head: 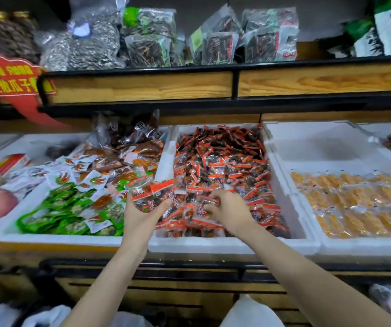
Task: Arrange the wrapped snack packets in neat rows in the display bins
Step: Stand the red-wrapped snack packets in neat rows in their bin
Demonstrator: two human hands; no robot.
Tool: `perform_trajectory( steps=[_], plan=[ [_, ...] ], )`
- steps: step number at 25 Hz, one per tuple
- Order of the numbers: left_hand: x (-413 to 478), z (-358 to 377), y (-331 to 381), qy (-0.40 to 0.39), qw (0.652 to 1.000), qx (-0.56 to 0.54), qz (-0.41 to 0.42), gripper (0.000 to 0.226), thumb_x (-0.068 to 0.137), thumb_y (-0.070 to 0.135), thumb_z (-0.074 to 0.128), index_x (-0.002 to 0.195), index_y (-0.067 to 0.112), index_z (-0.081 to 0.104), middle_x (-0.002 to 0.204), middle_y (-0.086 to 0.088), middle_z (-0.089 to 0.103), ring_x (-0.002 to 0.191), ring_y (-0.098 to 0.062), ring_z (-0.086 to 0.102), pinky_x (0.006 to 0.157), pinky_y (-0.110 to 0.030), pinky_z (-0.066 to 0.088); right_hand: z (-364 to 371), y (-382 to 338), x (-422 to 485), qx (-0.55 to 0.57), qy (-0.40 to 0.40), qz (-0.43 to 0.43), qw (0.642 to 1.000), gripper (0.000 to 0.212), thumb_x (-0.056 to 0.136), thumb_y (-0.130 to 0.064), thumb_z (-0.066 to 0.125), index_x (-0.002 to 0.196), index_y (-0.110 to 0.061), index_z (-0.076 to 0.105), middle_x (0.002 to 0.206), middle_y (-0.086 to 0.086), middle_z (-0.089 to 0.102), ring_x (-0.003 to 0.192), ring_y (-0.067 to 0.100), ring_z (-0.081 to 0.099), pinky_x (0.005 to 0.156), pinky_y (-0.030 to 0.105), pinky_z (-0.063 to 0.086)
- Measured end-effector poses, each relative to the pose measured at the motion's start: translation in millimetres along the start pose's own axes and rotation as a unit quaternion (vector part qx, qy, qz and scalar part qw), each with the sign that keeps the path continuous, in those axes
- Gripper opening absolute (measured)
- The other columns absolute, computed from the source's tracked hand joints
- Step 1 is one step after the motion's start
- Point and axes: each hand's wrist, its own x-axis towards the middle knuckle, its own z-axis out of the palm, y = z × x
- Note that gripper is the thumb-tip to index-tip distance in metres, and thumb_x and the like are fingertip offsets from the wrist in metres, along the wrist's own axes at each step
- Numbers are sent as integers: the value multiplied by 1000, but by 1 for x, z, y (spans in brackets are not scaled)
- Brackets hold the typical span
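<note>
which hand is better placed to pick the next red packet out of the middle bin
The right hand: it is down among the red packets, while the left hand already holds a stack.

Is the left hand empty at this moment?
No, the left hand grips a stack of red-and-black snack packets above the middle bin.

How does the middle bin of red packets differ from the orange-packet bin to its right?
The middle bin is heaped with jumbled red packets; the right bin holds orange packets flat in rows, its back bare. The right hand reaches into the middle bin; neither it nor the left hand touches the right bin. Both bins are white.
</note>
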Motion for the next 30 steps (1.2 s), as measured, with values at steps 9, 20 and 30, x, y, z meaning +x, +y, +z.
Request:
perform_trajectory(
  steps=[9, 20, 30],
  plan=[
    [29, -31, -17, 49, 999, 19, 0, 63, 71, 17, 82, 125, 27, 53, 106, 8, 70, 101, -13, 66, 95, -46, 51, 111, -10, 54, -41, -163, 13, 986, 15, 91, -6, 57, 100, -1, 67, 98, 14, 68, 89, 25, 63, 77, 30, 50],
    [16, -47, -24, -46, 997, -29, -52, 57, 70, 23, 80, 123, 19, 59, 108, 2, 72, 102, -15, 67, 85, -33, 56, 57, -63, 11, 267, -106, -20, 958, 35, 98, -28, 45, 130, -12, 48, 118, -2, 56, 106, 8, 54, 86, 18, 46],
    [-24, -39, -13, -92, 976, -138, -143, 42, 78, 18, 75, 117, 15, 61, 104, -5, 73, 97, -24, 69, 93, -46, 52, -14, -93, -50, 275, -52, 74, 957, 23, 86, -22, 67, 101, -13, 52, 104, 8, 65, 85, 20, 67, 71, 39, 58]
  ],
)
